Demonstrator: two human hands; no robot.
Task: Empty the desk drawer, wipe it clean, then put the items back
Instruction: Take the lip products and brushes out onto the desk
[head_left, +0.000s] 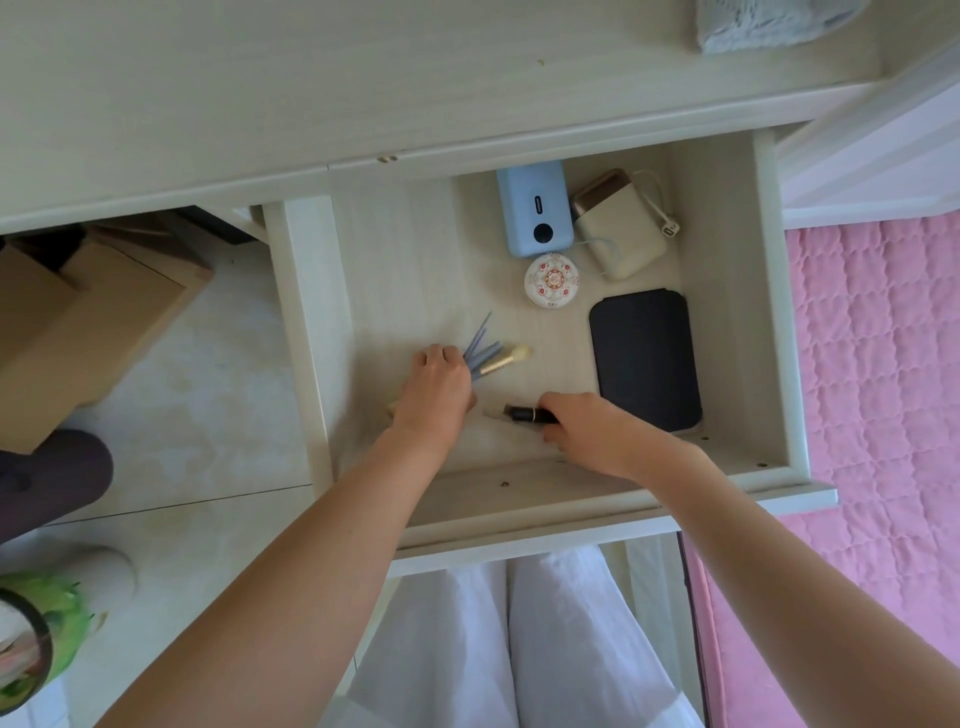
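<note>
lying pulled out under the tabletop (208, 104), open drawer (727, 291) with left hand (436, 389) curled round a bunch of makeup brushes (488, 353) near its front left, right hand (587, 431) pinching a dark lipstick tube (527, 414) just beside. farther back: round patterned compact (551, 283), blue power bank (532, 213), beige power bank (613, 228) with cable, black case (644, 358) to the right. beyond: grey cloth (753, 23) on the tabletop's far corner, pink quilt (883, 364) at right, cardboard box (78, 322) at left.

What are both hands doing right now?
Left hand: gripping a bundle of makeup brushes.
Right hand: gripping a black tube.
</note>
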